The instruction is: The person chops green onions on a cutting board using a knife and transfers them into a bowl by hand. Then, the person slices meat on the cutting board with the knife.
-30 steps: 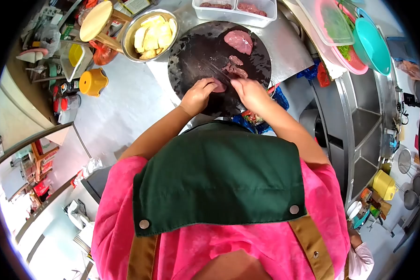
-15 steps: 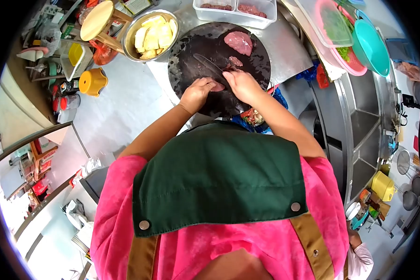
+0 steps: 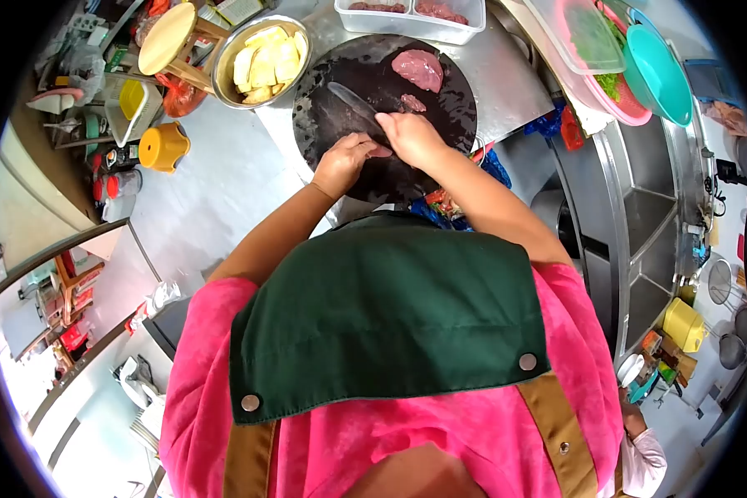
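A round dark cutting board lies under both hands. My right hand is closed around the handle of a knife, whose blade points to the far left over the board. My left hand presses its bent fingers on a small piece of raw meat, mostly hidden beneath them, close beside the knife. Farther up the board sit a large piece of raw meat and a small scrap of meat.
Behind the board stands a clear divided container with dark red meat. A metal bowl of yellow pieces is at the left, by a wooden stool. Teal and pink basins stand at the right, above a metal sink. Another person's sleeve shows lower right.
My right hand and the knife have shifted slightly to the far left across the board. My left hand stays on the meat, and less of that piece shows. The whole view has shifted a little.
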Tool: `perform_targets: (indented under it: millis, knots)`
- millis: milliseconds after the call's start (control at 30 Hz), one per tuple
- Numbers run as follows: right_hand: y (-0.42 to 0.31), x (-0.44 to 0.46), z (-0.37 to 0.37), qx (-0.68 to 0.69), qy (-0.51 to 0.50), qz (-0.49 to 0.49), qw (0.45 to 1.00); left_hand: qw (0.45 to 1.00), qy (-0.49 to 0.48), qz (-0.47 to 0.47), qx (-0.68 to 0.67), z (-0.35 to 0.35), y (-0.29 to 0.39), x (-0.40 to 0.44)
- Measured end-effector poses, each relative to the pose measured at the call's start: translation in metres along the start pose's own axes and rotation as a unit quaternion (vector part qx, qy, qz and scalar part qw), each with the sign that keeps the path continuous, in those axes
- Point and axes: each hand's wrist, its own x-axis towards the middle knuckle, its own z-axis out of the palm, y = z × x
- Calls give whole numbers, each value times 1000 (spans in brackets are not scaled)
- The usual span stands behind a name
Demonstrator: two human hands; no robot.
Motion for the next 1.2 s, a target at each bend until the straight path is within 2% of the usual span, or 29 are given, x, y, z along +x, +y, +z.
perform_targets:
  millis: [33, 100, 233, 300, 433, 500, 533, 567, 633, 667, 700, 800, 867, 967, 1033, 1167, 1200]
  knots:
    - [7, -9, -9, -6, -4, -20, 1000, 1000, 1, 1, 1, -3, 2, 3]
    - [-2, -35, -32, 54, -76, 44, 995, 1000, 15, -17, 0, -3, 7, 0]
    - [-1, -74, -46, 1, -111, 27, 993, 1000, 19, -5, 23, 2, -3, -5]
    - [-4, -78, -46, -7, -114, 86, 990, 999, 14, -1, 32, 1, -4, -4]
    - [-4, -36, 3, -9, -64, 53, 996, 999, 13, 9, 51, -2, -6, -2]
    - [-5, -11, 11, 13, -40, 38, 998, 999, -12, -38, 16, -7, -15, -3]
    - [4, -2, 16, 66, -7, 39, 997, 999, -5, -21, 33, -6, -19, -6]
    - [-7, -1, -6, 92, -47, 84, 991, 999, 3, -6, 49, -5, -22, -10]
    - [-1, -3, -23, 214, -96, 233, 944, 999, -3, -28, 29, -9, -19, -10]
    - [10, -8, -22, 164, -10, 139, 977, 999, -9, -51, 6, -10, -16, -10]
    - [12, -14, -30, 114, 6, 119, 986, 999, -6, -53, 5, -10, -15, -10]
    - [12, -34, -46, 85, -6, 106, 991, 997, -2, -50, 53, -14, -10, -4]
    - [10, -50, -47, 60, -26, 58, 996, 997, -6, -10, 78, -19, -2, 1]
    - [17, -62, -36, 22, -75, 10, 997, 998, -36, -12, 50, -12, -10, -3]
    - [18, -59, -29, -8, -102, 21, 995, 999, -34, 0, 41, -12, -12, -4]
    - [0, -19, 11, -36, -45, 16, 998, 998, -30, 39, 38, -6, -23, -7]
    - [-9, -7, 12, -28, -75, 27, 996, 998, -30, 42, 39, -7, -19, -5]
